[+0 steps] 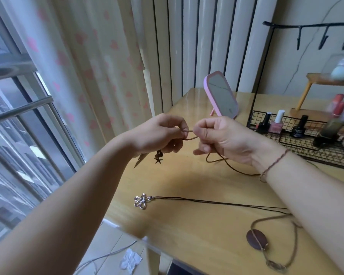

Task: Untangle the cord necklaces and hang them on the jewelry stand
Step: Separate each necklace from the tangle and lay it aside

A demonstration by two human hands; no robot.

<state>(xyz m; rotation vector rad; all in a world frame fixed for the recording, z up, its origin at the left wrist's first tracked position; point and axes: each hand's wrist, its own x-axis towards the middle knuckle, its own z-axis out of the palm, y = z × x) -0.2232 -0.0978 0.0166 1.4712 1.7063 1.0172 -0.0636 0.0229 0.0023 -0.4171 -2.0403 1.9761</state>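
Beside the curtained window, your wooden table (187,175) is the workplace, and you are mid-untangle, raised above it. Your left hand (159,133) pinches the brown cord (191,137) with its charms (158,156) dangling below; your right hand (222,137) pinches the same cord just beside it, the slack trailing under your wrist. Next, I judge, tease that loop open. Flower necklace (141,201) and disc necklace (257,239) lie nearer you; the jewelry stand (306,26) waits far right.
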